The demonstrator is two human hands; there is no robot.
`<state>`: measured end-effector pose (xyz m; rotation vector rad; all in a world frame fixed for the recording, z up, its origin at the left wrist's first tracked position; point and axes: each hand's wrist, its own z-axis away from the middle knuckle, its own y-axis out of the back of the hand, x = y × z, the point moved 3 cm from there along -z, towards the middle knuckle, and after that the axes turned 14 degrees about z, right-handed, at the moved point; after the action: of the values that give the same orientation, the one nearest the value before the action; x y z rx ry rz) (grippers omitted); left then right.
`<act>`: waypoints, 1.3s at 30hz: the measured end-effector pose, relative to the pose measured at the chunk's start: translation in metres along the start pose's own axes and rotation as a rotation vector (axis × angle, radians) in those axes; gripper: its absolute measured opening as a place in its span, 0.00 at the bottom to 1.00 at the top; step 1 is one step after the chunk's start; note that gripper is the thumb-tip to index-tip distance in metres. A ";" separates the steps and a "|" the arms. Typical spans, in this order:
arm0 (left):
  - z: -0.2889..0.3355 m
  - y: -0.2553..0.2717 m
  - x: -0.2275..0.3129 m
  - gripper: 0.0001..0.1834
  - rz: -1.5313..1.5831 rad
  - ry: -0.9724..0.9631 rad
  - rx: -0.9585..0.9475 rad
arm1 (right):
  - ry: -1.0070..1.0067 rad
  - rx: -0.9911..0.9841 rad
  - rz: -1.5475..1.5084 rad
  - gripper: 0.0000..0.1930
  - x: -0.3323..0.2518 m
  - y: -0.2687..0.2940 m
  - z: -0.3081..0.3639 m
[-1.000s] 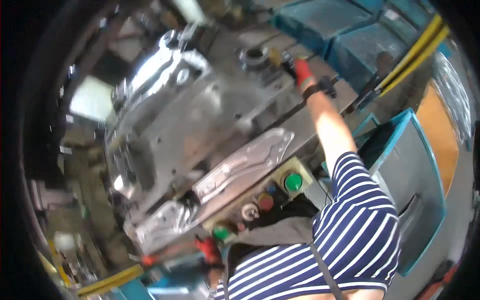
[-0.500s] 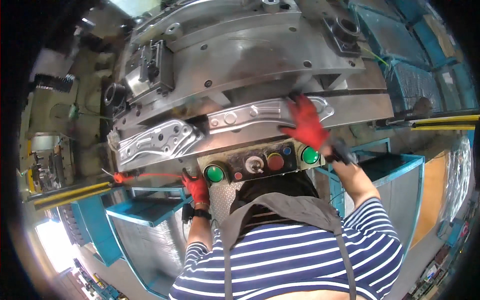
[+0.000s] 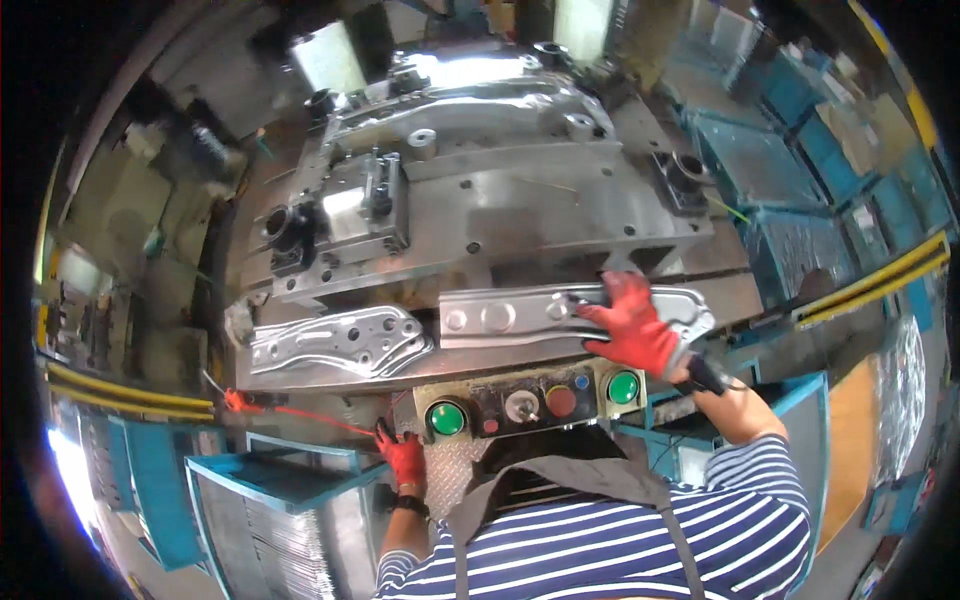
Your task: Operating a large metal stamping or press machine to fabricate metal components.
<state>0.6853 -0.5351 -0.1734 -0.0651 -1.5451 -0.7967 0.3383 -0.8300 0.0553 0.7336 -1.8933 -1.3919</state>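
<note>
My right hand (image 3: 635,325), in a red glove with dark fingertips, lies over the right part of a long stamped metal bracket (image 3: 498,316). Its fingers are spread across the pressed surface, and no grip around the bracket shows. A second shaped metal bracket (image 3: 345,340), with several holes, rests to the left on the same steel ledge (image 3: 460,362). My left hand (image 3: 403,460), also red-gloved, is low beside the left green button (image 3: 446,419), its visible fingers apart. The end of a thin red rod or cord (image 3: 315,417) comes close to these fingertips; whether they touch cannot be made out.
A control panel (image 3: 490,398) with a red button (image 3: 561,401) and a right green button (image 3: 623,387) sits before my body. Beyond the ledge stands a large steel die (image 3: 540,215) with raised posts. Blue-framed carts (image 3: 275,500) and yellow bars (image 3: 130,392) flank me.
My view has tilted up, so more of the die's far side shows. My right hand stays over the bracket, its fingers now spread further leftward. The left hand stays beside the panel.
</note>
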 end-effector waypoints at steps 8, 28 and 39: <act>0.001 -0.007 0.023 0.39 0.085 0.042 0.073 | 0.002 0.441 0.110 0.31 0.091 0.092 -0.187; 0.025 -0.006 0.041 0.38 0.107 0.152 0.131 | 0.105 0.047 0.121 0.27 0.087 -0.006 -0.402; -0.014 -0.058 0.009 0.37 0.550 0.309 -0.565 | -0.405 0.394 -0.503 0.30 0.064 0.000 -0.011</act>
<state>0.6673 -0.5898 -0.1918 -0.7184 -0.9060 -0.7302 0.3077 -0.8852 0.0697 1.2645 -2.4578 -1.5682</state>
